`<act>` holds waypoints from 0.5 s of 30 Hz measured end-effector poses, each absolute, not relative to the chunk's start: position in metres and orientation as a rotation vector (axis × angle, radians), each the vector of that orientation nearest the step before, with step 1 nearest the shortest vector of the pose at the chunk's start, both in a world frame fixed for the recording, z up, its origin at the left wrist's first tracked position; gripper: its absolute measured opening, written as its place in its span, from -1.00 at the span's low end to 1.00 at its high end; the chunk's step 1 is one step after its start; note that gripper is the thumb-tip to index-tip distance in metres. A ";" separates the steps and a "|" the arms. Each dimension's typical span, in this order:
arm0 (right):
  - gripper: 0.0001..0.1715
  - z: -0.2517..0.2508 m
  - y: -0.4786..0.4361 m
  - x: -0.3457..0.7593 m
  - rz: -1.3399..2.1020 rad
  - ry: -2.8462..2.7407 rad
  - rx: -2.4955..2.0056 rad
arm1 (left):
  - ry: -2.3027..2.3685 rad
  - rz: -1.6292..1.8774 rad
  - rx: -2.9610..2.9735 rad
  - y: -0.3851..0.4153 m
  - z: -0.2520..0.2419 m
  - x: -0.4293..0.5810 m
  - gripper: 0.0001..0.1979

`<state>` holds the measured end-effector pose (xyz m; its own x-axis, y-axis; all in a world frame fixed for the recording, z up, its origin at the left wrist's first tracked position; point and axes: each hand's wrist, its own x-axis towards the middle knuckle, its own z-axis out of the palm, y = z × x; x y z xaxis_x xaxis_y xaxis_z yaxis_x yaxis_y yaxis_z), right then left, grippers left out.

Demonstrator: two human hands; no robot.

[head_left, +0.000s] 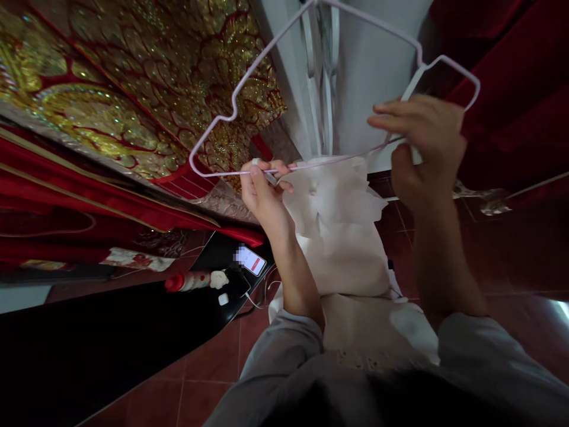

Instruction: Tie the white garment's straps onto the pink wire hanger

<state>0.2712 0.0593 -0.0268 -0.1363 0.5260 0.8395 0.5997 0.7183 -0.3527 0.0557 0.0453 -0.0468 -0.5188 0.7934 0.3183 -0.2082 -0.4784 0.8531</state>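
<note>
A pale pink clothes hanger [263, 58] is held up before me. My left hand [269, 193] is closed around the left part of its lower bar, with a bit of white strap or cloth at the fingers. A white strap [414, 82] is looped over the notch on the hanger's right side. Beside that strap is my right hand [427, 148], its fingers stretched out and apart from the thumb, near the bar. Below the hanger hangs a cream-white garment [351, 249]; how its upper edge meets the left hand is partly hidden.
Red and gold sequinned garments [133, 89] hang at the left, dark red cloth [502, 71] at the right. On a black table [146, 332] are a lit phone [251, 261], a red-capped bottle [186, 281] and a small white case [223, 299]. Red tiles [213, 362] cover the floor.
</note>
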 end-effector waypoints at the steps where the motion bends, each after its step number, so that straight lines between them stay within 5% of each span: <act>1: -0.34 -0.020 0.064 0.276 -0.085 -1.788 -0.847 | 1.039 2.042 0.952 0.046 -0.047 0.056 -0.77; 4: -0.44 -0.007 0.079 0.285 -0.049 -1.783 -0.788 | 1.033 2.039 0.952 0.048 -0.051 0.056 -0.72; 8: -0.95 -0.005 0.103 0.294 -0.105 -1.677 -0.761 | 1.012 2.003 1.014 0.048 -0.057 0.053 -0.64; 15: -0.57 -0.005 0.114 0.309 -0.007 -1.817 -1.101 | 1.000 1.976 1.034 0.044 -0.054 0.052 -0.65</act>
